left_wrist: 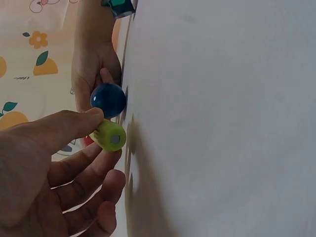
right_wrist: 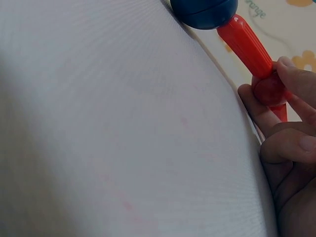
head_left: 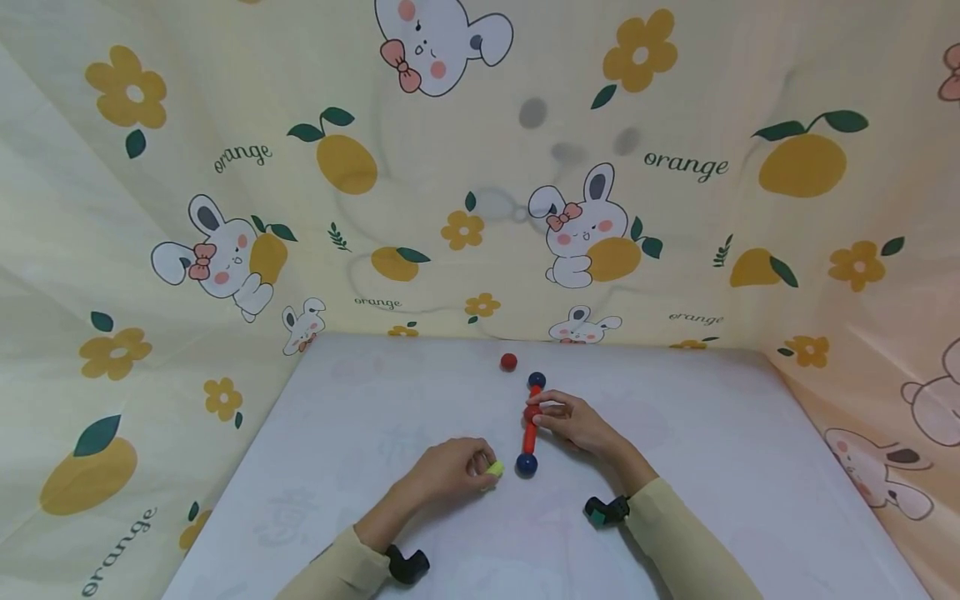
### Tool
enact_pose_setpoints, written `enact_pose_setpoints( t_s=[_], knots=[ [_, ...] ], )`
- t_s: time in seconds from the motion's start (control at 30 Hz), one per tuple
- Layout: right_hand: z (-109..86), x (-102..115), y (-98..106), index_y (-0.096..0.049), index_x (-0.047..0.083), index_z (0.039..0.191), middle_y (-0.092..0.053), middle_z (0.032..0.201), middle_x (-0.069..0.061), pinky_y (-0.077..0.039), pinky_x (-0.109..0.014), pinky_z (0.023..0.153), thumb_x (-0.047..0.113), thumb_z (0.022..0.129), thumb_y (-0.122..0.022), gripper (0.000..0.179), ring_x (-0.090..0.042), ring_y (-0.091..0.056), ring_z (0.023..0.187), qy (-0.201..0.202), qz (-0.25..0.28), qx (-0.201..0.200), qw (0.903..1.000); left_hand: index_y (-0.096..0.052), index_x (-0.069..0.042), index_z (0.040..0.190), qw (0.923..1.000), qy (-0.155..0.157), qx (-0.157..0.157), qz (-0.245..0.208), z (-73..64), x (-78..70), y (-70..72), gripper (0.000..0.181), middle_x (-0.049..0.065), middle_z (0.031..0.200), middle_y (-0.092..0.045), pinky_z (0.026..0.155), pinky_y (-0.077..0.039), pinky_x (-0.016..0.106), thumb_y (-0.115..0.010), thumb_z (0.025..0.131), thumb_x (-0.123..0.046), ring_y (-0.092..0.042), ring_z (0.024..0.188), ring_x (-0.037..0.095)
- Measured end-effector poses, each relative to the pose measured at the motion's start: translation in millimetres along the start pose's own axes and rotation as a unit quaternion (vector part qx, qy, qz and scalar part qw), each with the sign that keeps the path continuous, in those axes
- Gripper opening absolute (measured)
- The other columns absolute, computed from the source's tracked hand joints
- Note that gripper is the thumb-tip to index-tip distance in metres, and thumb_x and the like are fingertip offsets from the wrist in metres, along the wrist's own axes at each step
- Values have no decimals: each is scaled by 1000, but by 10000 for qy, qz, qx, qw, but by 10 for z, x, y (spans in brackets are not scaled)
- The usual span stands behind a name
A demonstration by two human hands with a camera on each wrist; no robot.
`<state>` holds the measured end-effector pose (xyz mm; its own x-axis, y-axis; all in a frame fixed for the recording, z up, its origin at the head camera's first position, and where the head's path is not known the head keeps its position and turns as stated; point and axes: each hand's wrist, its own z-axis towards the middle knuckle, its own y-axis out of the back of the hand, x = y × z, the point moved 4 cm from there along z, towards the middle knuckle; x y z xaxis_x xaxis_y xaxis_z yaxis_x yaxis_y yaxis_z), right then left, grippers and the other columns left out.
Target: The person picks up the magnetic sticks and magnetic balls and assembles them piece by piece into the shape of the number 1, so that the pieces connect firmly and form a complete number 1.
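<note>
My left hand [head_left: 450, 468] pinches a short yellow-green magnetic rod [left_wrist: 108, 135] between thumb and finger; its end shows a grey metal disc. In the head view, a chain of two red rods [head_left: 529, 439] lies to the right of that hand. A red ball [right_wrist: 270, 91] joins the rods in the middle, with a near blue ball [head_left: 527, 465] and a far blue ball [head_left: 537, 380] at the ends. My right hand [head_left: 577, 423] holds the chain by the red middle ball, thumb and fingers around it. The yellow-green rod is close to the near blue ball.
A loose red ball [head_left: 508, 362] sits near the back of the white table [head_left: 660, 533]. Behind and beside the table hangs a cream curtain [head_left: 420, 167] printed with rabbits and oranges. Each wrist carries a black camera mount, such as the right mount [head_left: 606, 511].
</note>
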<state>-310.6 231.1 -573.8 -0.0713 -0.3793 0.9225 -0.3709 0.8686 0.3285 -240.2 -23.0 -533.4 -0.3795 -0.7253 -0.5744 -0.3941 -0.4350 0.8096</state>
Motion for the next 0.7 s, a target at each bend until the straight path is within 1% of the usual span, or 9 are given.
enact_pose_setpoints(
  t_s=[0.2, 0.3, 0.33, 0.43, 0.47, 0.53, 0.57, 0.7],
  knots=[
    [-3, 4, 1, -64, 27, 133, -72, 128, -2, -43, -31, 81, 39, 92, -73, 44, -23, -63, 119, -5, 22, -9, 10000, -69, -26, 103, 9999, -26, 31, -119, -3, -57, -53, 24, -17, 81, -63, 65, -44, 21, -78, 87, -41, -54, 71, 0],
    [1, 2, 1, -63, 26, 134, -72, 128, -3, -42, -29, 74, 40, 92, -73, 45, -21, -63, 112, -38, 57, 9, 10000, -69, -25, 102, 9998, -26, 59, -198, -5, -86, -79, 24, -17, 81, -64, 66, -44, 21, -79, 86, -40, -55, 71, -1],
    [2, -1, 0, -63, 27, 134, -72, 128, -3, -41, -28, 73, 40, 92, -73, 45, -19, -63, 109, -48, 58, 15, 10000, -69, -25, 102, 9998, -24, 69, -203, -6, -94, -89, 25, -17, 81, -64, 66, -44, 21, -79, 86, -40, -55, 71, -1],
    [-1, -7, 1, -63, 26, 134, -72, 127, -4, -37, -24, 60, 38, 92, -74, 46, -14, -58, 80, -33, 164, 58, 9998, -69, -25, 102, 9997, 49, 112, -195, -7, -105, -118, 25, -17, 80, -64, 66, -44, 21, -79, 86, -42, -55, 71, -2],
    [-2, -7, 2, -62, 25, 135, -72, 126, -5, -36, -23, 56, 37, 92, -74, 46, -13, -54, 71, -20, 207, 80, 9998, -68, -25, 102, 9997, 73, 118, -193, -5, -107, -128, 26, -17, 80, -64, 66, -44, 21, -79, 86, -42, -55, 71, -2],
    [-5, -7, 5, -62, 24, 135, -73, 124, -7, -33, -22, 51, 35, 92, -74, 46, -13, -43, 57, 12, 278, 118, 9995, -68, -25, 102, 9997, 97, 116, -171, -3, -110, -148, 26, -18, 79, -64, 66, -44, 21, -79, 86, -43, -55, 71, -2],
    [-6, -8, 6, -61, 23, 136, -72, 124, -8, -31, -22, 49, 35, 92, -74, 46, -14, -37, 52, 16, 330, 138, 9994, -68, -25, 101, 9997, 110, 110, -182, -2, -114, -155, 26, -18, 79, -65, 66, -44, 21, -79, 86, -43, -55, 71, -2],
    [-5, -11, 10, -61, 25, 136, -71, 124, -7, -32, -22, 48, 37, 92, -73, 47, -13, -34, 48, -11, 331, 158, 9993, -68, -24, 99, 9994, 171, 53, -310, -5, -143, -173, 26, -18, 78, -66, 65, -44, 22, -79, 85, -43, -56, 70, -2]
  ],
)
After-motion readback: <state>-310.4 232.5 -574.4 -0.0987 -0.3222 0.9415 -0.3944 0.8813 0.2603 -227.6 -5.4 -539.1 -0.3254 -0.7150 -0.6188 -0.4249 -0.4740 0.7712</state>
